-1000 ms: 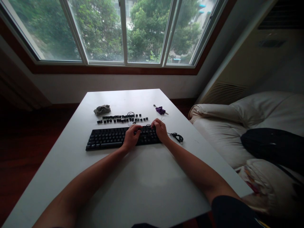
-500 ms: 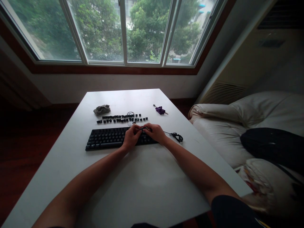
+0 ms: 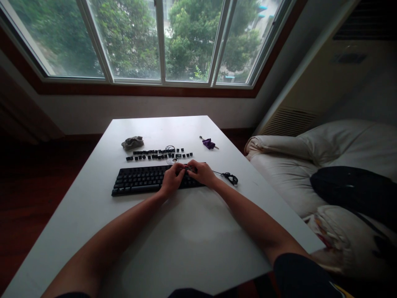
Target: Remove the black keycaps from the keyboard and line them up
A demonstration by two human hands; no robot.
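Note:
A black keyboard [image 3: 139, 181] lies on the white table [image 3: 186, 231], its right part partly covered by my hands. My left hand [image 3: 172, 179] is closed, fingertips pinched together over the right section of the keys. Against it, my right hand [image 3: 202, 173] is also closed, thumb and fingers meeting at the same spot. Whatever sits between the fingertips is small and dark, too small to name. Just beyond the keyboard are two rows of loose black keycaps [image 3: 159, 157]. A clear round object [image 3: 172, 161] lies beside my left fingertips.
A crumpled grey cloth [image 3: 132, 142] lies at the table's far left. Toward the far right is a purple cloth [image 3: 209, 143] with a thin stick-like tool. A coiled black cable [image 3: 230, 178] rests right of the keyboard. A cream sofa [image 3: 285, 182] stands along the right side.
Both hands stay over the same part of the keyboard, with only a slight shift of the fingers. The left fingertips have drawn a little nearer the right. The view has moved slightly.

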